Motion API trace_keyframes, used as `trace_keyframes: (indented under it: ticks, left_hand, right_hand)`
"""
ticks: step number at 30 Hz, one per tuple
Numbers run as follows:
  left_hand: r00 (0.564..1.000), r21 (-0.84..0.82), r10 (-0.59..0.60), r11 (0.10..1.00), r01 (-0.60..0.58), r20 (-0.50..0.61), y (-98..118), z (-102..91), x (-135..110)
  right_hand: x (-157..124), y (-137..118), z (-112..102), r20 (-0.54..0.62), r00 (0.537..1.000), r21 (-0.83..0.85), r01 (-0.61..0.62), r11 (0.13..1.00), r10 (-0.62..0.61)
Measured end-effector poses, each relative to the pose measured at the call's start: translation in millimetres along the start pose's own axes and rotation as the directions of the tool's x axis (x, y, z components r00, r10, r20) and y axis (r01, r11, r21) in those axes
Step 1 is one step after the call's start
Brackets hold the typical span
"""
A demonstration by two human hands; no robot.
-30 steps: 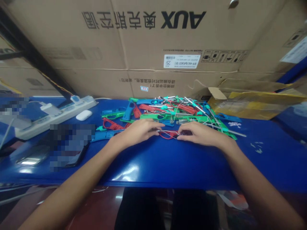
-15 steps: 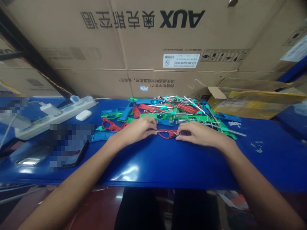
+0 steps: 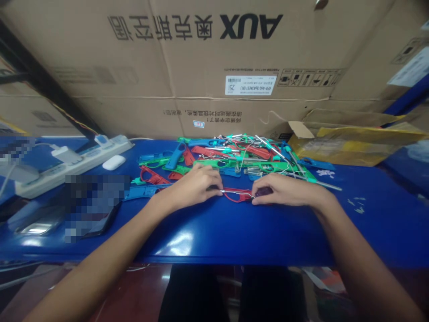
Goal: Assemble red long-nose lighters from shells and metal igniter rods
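A small red plastic tool [image 3: 238, 194] with a thin metal rod lies flat on the blue table [image 3: 214, 223] between my hands. My left hand [image 3: 196, 188] pinches the rod end on the left, fingers curled. My right hand [image 3: 284, 190] grips the red handle end on the right, fingers closed over it. Just behind both hands lies a heap of red, green and blue plastic tools [image 3: 234, 158] tangled with metal rods and thin wires.
A white power strip [image 3: 72, 161] and a white earbud case [image 3: 114, 162] lie at the left. A phone [image 3: 40, 223] rests near the front left edge. A yellow bag in an open carton [image 3: 355, 143] sits at the right, large cardboard boxes [image 3: 214, 67] behind.
Both hands have slid a little toward me with the red tool, and the view has shifted slightly.
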State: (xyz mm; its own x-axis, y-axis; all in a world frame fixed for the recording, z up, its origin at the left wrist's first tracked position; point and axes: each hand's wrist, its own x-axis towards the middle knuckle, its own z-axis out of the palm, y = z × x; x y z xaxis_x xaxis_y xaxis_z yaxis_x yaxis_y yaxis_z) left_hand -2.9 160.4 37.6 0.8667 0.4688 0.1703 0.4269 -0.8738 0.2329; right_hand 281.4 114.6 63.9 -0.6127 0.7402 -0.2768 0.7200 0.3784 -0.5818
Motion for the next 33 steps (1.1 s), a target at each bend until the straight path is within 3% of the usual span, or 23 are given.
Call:
trace_keyframes:
  ticks: [3, 8, 15, 20, 25, 30, 33]
  left_hand:
    - [1.0, -0.052, -0.016, 0.999, 0.017, 0.02, 8, 1.4, 1]
    - [0.998, -0.085, -0.062, 0.994, 0.062, 0.011, 11, 1.2, 2]
    - [0.997, -0.102, -0.074, 0.992, 0.073, -0.011, 9, 4.3, 3]
    - [0.989, -0.086, -0.131, 0.988, 0.126, -0.061, 10, 9.4, 5]
    - [0.989, -0.066, -0.14, 0.988, 0.137, -0.039, 12, 7.7, 4]
    - [0.99, -0.037, -0.142, 0.989, 0.141, -0.026, 14, 8.2, 4]
    - [0.99, -0.048, -0.14, 0.989, 0.139, -0.021, 14, 10.5, 4]
  right_hand:
    - [-7, -3, -4, 0.034, 0.998, 0.025, -0.052, 0.998, 0.051]
    - [-7, -4, -3, -0.036, 0.997, 0.031, -0.071, 0.997, 0.072]
    - [6, 6, 4, -0.305, 0.952, -0.166, -0.029, 0.986, -0.023]
    - [12, 7, 9, -0.241, 0.969, -0.227, -0.005, 0.974, -0.051]
    - [10, 2, 7, -0.208, 0.977, -0.253, 0.002, 0.968, -0.057]
    - [7, -1, 3, -0.303, 0.941, -0.23, 0.079, 0.97, -0.148]
    - [13, 2, 9, -0.367, 0.921, -0.245, 0.037, 0.969, -0.128]
